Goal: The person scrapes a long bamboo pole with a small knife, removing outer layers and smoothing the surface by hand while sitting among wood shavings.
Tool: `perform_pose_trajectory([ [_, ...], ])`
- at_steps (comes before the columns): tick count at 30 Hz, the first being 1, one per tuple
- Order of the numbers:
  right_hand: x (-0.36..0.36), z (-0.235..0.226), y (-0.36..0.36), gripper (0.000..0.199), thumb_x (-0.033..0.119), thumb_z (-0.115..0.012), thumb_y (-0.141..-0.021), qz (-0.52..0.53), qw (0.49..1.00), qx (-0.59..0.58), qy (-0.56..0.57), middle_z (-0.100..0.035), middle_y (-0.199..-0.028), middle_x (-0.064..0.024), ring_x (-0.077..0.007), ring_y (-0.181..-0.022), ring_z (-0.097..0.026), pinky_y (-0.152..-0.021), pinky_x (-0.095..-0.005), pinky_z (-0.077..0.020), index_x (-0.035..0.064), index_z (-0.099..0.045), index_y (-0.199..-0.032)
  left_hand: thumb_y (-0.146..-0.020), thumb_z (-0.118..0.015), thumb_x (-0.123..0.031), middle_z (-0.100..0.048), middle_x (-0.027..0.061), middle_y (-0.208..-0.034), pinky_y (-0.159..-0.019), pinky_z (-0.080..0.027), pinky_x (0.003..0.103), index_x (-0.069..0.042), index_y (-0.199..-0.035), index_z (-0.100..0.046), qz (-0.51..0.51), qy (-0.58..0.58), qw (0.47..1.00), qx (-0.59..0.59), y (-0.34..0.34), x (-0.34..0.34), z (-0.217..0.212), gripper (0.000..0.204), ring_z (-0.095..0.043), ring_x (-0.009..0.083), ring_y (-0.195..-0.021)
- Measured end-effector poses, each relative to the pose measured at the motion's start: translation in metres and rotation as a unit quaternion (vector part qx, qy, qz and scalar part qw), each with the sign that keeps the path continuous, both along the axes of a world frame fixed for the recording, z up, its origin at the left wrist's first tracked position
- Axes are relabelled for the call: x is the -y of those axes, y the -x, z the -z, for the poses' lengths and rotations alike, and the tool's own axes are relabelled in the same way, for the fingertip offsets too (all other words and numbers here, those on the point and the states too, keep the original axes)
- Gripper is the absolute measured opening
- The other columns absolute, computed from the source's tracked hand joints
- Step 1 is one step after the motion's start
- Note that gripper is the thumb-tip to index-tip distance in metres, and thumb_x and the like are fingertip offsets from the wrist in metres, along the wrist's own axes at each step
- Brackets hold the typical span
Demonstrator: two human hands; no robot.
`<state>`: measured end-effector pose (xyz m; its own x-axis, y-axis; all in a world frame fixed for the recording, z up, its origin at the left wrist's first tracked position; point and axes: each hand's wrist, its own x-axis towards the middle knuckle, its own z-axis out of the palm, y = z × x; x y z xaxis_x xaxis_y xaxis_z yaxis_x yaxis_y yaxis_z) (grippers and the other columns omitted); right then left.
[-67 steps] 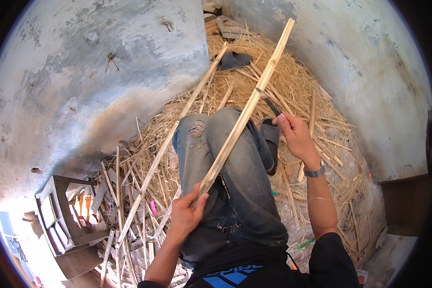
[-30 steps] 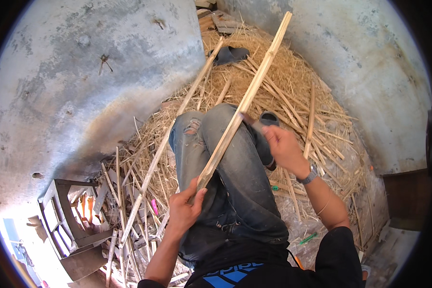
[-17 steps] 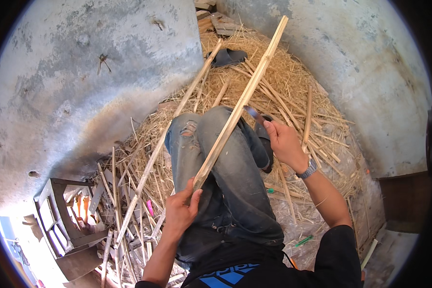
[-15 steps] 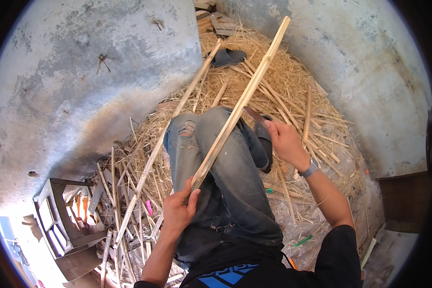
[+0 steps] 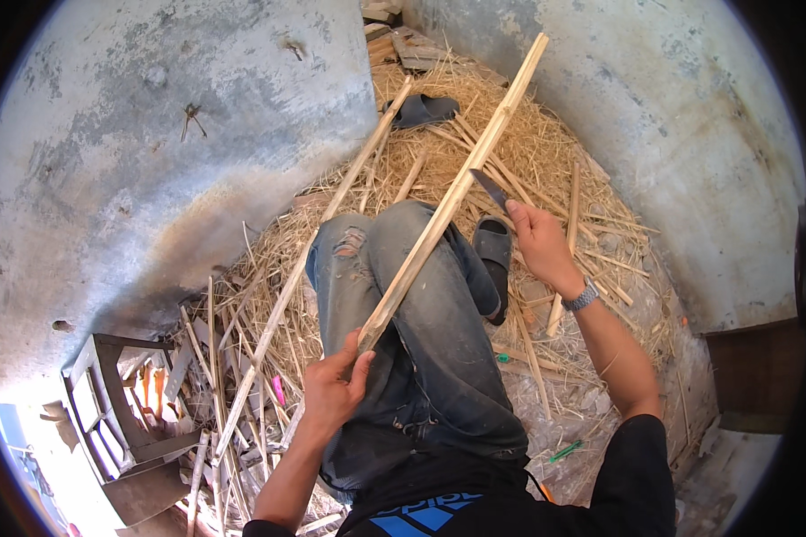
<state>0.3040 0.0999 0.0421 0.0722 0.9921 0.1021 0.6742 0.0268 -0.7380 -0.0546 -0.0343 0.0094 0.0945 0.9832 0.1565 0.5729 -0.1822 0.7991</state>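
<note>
My left hand [image 5: 336, 387] is closed round the near end of a long, pale wooden stick [image 5: 448, 208], which may be split bamboo. The stick slants up and away to the right, across my thigh in worn jeans [image 5: 439, 345]. In my right hand [image 5: 544, 251] is a knife [image 5: 489, 190] with a dark blade; my fingers hide its handle. The blade's tip meets the stick's right side or lies just beside it, beyond my knees. A metal-banded watch [image 5: 582, 296] is on my right wrist.
Shavings [image 5: 528, 134] cover the floor ahead, with several loose sticks among them. Another long stick [image 5: 282, 300] leans past my left knee. One dark sandal [image 5: 424, 110] lies at the far side. Pale walls [image 5: 197, 116] stand left and right; a metal frame [image 5: 121, 412] is at lower left.
My right hand and the knife have moved farther away along the stick and slightly right. The stick's far end has shifted a little to the right. My left hand keeps its hold.
</note>
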Motion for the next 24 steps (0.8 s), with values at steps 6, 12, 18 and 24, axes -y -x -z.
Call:
perform_pose_trajectory([
  [6,0.01,0.012,0.017,0.053,0.037,-0.049,-0.112,-0.018,0.998,-0.003,-0.056,-0.05,-0.06,-0.0181,-0.0294,-0.053,-0.045,-0.055,-0.043,-0.0394,-0.0032,-0.059,-0.079,-0.094,-0.077,-0.016,-0.064,0.0207,-0.067,-0.056,-0.051,0.032,-0.001,-0.128,-0.072,-0.002,0.025,1.0,-0.001,0.002,-0.001,0.0,0.037,-0.064,0.0224,-0.052],
  [12,0.01,0.009,0.019,0.052,0.037,-0.048,-0.112,-0.022,1.0,-0.009,-0.014,-0.05,-0.061,-0.0189,-0.0308,-0.053,-0.046,-0.055,-0.0433,-0.039,-0.0026,-0.06,-0.08,-0.094,-0.077,-0.016,-0.064,0.0211,-0.067,-0.056,-0.051,0.032,-0.001,-0.129,-0.071,-0.004,0.026,1.0,-0.003,-0.004,-0.001,-0.008,0.038,-0.065,0.0229,-0.052],
  [18,0.011,0.005,0.013,0.051,0.036,-0.049,-0.111,-0.035,0.999,-0.01,-0.007,-0.05,-0.061,-0.0196,-0.0315,-0.053,-0.045,-0.055,-0.0435,-0.0387,-0.0025,-0.058,-0.079,-0.095,-0.077,-0.016,-0.065,0.0216,-0.068,-0.057,-0.051,0.033,-0.002,-0.13,-0.071,-0.007,0.029,0.999,-0.018,-0.005,0.001,-0.01,0.039,-0.067,0.0235,-0.054],
  [24,0.023,0.016,0.027,0.05,0.035,-0.049,-0.111,-0.046,0.999,-0.015,-0.026,-0.051,-0.061,-0.0207,-0.034,-0.053,-0.046,-0.055,-0.044,-0.0399,-0.003,-0.06,-0.08,-0.095,-0.076,-0.016,-0.068,0.0219,-0.073,-0.058,-0.052,0.034,-0.002,-0.129,-0.071,-0.014,0.054,0.998,-0.023,-0.006,0.002,-0.013,0.038,-0.07,0.0265,-0.058],
])
